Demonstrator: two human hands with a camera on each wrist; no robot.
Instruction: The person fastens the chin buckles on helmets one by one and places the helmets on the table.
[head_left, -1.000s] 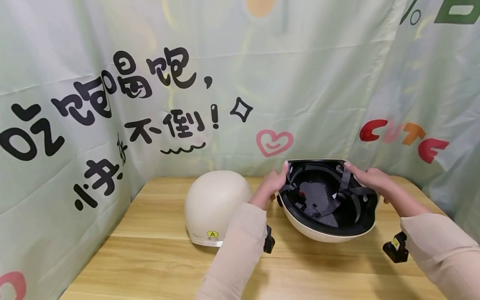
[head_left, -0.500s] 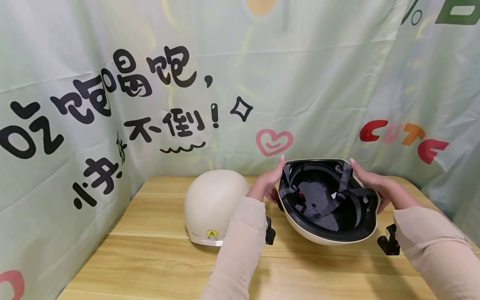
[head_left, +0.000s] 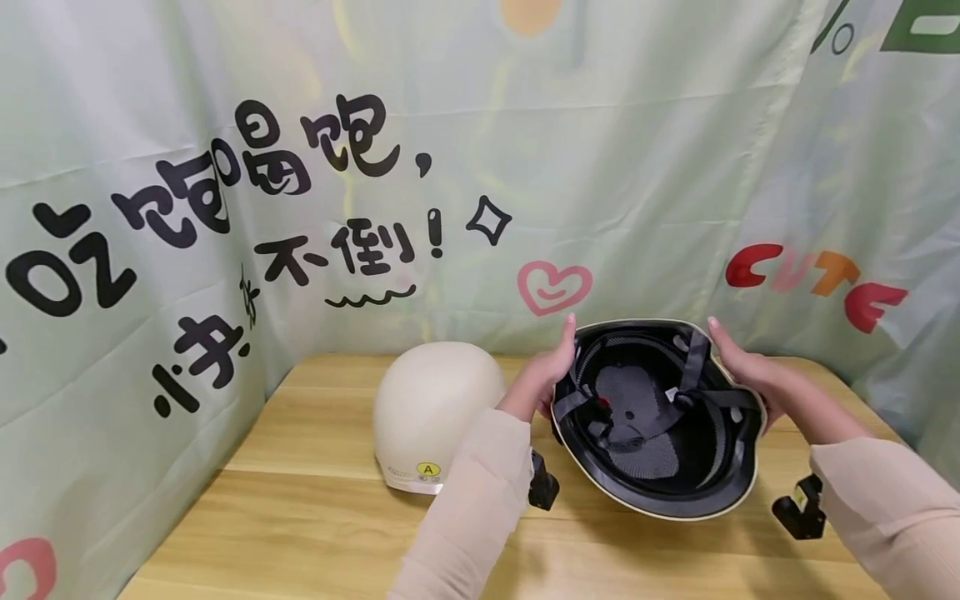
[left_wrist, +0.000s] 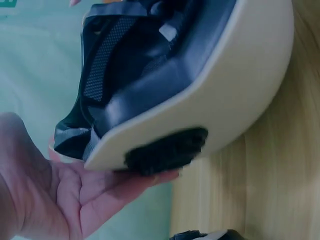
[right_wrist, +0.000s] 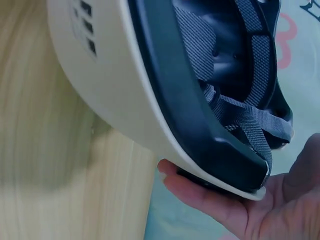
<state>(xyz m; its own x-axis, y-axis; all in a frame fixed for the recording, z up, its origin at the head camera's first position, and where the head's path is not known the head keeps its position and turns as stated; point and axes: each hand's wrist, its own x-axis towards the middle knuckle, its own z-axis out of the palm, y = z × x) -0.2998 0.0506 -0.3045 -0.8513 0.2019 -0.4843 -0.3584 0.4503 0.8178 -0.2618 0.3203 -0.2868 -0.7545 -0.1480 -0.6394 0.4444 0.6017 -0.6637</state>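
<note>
An upturned cream helmet (head_left: pixel 660 505) with a black lining and grey straps faces me between both hands, tilted toward me. My left hand (head_left: pixel 551 371) supports its left side. In the left wrist view, that hand's fingers (left_wrist: pixel 115 200) lie extended along the shell by a black fitting (left_wrist: pixel 167 150), the thumb standing away from the rim. On the other side, my right hand (head_left: pixel 757 375) supports the shell. In the right wrist view its fingers (right_wrist: pixel 210 202) lie along the outside near the edge, thumb apart. A second cream helmet (head_left: pixel 435 408) sits dome up, partly behind my left sleeve.
The wooden table (head_left: pixel 300 517) is backed by a pale green printed curtain (head_left: pixel 637 167), which closes in at left and right too. Black wrist cameras (head_left: pixel 801 507) hang below both sleeves. The second helmet carries a yellow sticker (head_left: pixel 428 469).
The held helmet has tipped further toward me and its near edge has come lower, showing more of the lining. Both thumbs have lifted from the rim. The other helmet has stayed put.
</note>
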